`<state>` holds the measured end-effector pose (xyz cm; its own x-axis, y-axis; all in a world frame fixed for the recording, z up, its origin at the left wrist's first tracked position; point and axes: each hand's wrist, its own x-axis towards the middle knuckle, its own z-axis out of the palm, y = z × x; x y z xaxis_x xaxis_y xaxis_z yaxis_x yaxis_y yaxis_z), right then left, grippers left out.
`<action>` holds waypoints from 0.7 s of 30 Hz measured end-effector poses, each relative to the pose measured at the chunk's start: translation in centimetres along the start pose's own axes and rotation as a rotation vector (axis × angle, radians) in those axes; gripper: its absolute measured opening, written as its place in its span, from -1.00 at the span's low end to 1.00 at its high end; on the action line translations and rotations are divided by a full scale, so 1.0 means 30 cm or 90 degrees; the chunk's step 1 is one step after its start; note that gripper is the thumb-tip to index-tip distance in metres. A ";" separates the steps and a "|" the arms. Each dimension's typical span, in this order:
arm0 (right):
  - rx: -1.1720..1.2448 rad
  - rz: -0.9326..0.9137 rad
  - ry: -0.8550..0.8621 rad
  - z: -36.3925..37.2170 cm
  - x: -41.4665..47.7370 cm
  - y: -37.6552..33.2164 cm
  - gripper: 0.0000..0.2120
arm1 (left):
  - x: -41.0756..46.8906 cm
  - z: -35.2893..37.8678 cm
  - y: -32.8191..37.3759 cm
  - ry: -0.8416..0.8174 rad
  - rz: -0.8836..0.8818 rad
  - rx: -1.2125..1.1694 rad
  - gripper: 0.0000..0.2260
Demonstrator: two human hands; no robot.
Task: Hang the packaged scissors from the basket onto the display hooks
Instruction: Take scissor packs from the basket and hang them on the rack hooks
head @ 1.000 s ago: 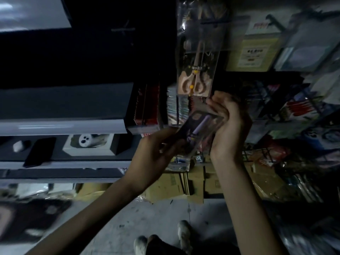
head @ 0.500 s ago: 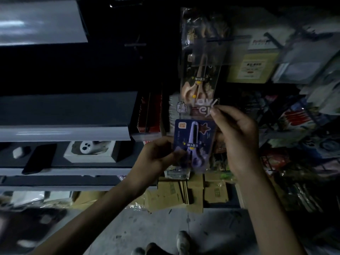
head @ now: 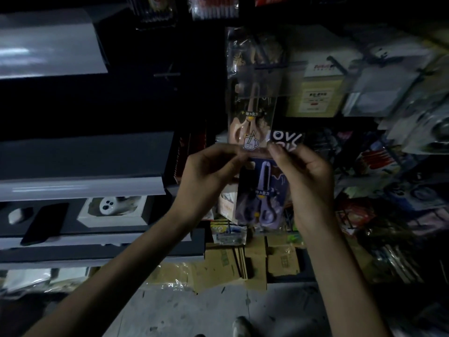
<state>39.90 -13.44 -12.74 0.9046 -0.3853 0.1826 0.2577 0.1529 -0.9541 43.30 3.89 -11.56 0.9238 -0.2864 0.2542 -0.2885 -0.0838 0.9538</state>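
Scene: We looked down, in dim light, at two bare forearms raised toward a wall of hanging goods in the centre of the frame.
Left hand: The left hand (head: 206, 176) sat just left of centre; we saw its grip pinching the top left edge of the purple scissors pack (head: 263, 195), fingers curled.
Right hand: The right hand (head: 306, 181) sat just right of centre; its grip pinched the pack's top right corner between thumb and fingertips.
Task item: The purple scissors pack hung upright between the two hands at frame centre, blades pointing up and handles down. We could not tell whether its top had reached a hook.
Neighbour above: A beige scissors pack (head: 250, 117) hung directly above it, its lower edge meeting the fingertips of both hands.
Right side: We noted a yellow-labelled package (head: 315, 93) in the upper right among crowded, blurred packets.
Left side: A grey shelf (head: 80, 188) crossed the left of the frame; beneath it lay a boxed white item (head: 111, 207) and a dark flat slab (head: 45, 223).
Below: Flattened cardboard (head: 257, 259) leaned under the display, on a grey floor (head: 194, 310), and a shoe (head: 240, 327) showed at the bottom edge.
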 end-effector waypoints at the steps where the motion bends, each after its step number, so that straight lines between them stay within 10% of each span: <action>1: 0.004 -0.001 0.018 -0.003 0.006 0.000 -0.81 | 0.011 -0.001 0.010 0.018 0.029 0.052 -0.79; 14: 0.013 0.001 0.074 -0.013 0.018 0.022 -0.92 | 0.166 -0.062 0.187 0.242 0.527 0.548 -0.66; 21: 0.029 -0.004 0.077 -0.001 0.011 0.020 -0.87 | 0.180 -0.060 0.221 0.259 0.607 0.807 -0.68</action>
<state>40.34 -13.51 -13.26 0.8557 -0.4933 0.1564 0.2814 0.1899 -0.9406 46.83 3.50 -3.58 0.2434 -0.4517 0.8583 -0.5800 -0.7770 -0.2445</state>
